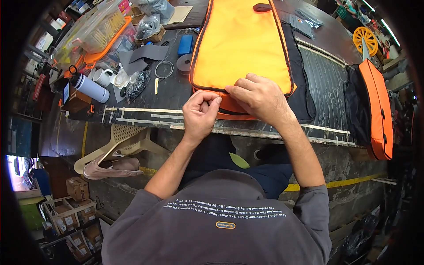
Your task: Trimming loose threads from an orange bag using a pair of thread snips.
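A bright orange bag with black-trimmed edges [240, 48] lies flat on the dark worktable, its near end toward me. Thumb and fingertips of my left hand [201, 112] pinch at the bag's near edge, left of its middle, with the other fingers curled in. Just to the right, my right hand [258, 97] is closed on the black trim of that same edge. The fingertips of both hands almost meet. Any small thing between them is too hidden to make out. Below the trim, the bag's orange side and a dark strip show.
Left on the table are a pale bottle [90, 87], a white mug [102, 77], a wire ring [164, 70], a blue block [185, 45] and clear plastic boxes [104, 28]. Another orange-and-black bag [375, 108] hangs over the right end. A beige plastic chair [121, 148] stands below.
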`<action>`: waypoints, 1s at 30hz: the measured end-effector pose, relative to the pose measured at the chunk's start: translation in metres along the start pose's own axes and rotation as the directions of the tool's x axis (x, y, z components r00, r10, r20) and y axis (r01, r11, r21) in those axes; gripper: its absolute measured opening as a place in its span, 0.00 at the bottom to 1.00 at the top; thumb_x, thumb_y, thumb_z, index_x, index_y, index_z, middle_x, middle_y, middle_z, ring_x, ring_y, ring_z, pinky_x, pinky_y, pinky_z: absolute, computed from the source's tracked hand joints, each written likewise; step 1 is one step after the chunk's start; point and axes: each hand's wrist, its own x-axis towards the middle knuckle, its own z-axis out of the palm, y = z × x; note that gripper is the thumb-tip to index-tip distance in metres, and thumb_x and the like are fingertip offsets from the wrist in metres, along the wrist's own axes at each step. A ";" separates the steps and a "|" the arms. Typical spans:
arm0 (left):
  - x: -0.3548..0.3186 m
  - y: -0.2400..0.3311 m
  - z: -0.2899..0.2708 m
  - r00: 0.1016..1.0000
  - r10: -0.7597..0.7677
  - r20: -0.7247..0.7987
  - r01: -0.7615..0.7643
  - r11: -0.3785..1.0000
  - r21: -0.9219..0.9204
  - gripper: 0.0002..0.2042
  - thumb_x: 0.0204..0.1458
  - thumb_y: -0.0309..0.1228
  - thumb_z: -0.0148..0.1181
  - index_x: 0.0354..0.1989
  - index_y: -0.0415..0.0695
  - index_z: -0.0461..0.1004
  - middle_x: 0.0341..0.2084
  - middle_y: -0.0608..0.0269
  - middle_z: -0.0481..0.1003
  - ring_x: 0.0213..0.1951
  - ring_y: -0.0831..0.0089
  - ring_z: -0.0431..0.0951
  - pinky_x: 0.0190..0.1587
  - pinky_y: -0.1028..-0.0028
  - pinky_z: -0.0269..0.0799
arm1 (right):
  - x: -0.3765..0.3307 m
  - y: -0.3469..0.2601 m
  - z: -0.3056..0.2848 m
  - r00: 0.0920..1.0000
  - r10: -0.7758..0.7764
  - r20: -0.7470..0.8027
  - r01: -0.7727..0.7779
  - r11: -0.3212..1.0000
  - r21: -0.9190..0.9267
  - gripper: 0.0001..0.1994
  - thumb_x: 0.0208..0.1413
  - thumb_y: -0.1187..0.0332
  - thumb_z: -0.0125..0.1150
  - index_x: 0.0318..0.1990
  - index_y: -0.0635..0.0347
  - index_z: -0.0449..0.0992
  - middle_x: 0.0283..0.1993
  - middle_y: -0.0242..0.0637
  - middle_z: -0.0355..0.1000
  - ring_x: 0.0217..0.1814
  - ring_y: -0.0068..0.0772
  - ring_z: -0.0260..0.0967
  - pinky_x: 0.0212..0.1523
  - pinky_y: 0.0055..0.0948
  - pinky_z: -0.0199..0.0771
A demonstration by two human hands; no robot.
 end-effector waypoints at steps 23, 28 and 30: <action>-0.010 0.010 0.019 0.989 0.135 0.060 -0.135 0.991 -0.002 0.03 0.61 0.19 0.70 0.36 0.37 0.82 0.32 0.70 0.76 0.23 0.88 0.60 0.28 0.79 0.58 | -0.026 0.012 -0.026 0.997 0.071 -0.023 -0.069 0.997 0.046 0.13 0.54 0.72 0.74 0.48 0.58 0.86 0.39 0.32 0.80 0.40 0.37 0.78 0.44 0.37 0.83; -0.010 0.010 0.018 0.990 0.129 0.055 -0.129 0.992 -0.016 0.03 0.62 0.18 0.69 0.36 0.37 0.81 0.33 0.70 0.76 0.23 0.89 0.60 0.28 0.80 0.57 | -0.017 0.011 -0.020 0.999 0.027 0.038 -0.028 0.999 0.031 0.18 0.49 0.73 0.77 0.51 0.58 0.87 0.41 0.33 0.81 0.43 0.37 0.80 0.46 0.37 0.84; -0.012 0.010 0.018 0.992 0.122 0.043 -0.121 0.992 -0.026 0.03 0.62 0.18 0.69 0.36 0.37 0.81 0.33 0.70 0.76 0.23 0.88 0.59 0.28 0.80 0.57 | -0.013 0.010 -0.017 0.999 0.015 0.048 -0.016 1.000 0.012 0.18 0.50 0.73 0.76 0.51 0.58 0.87 0.41 0.32 0.81 0.43 0.37 0.79 0.46 0.36 0.84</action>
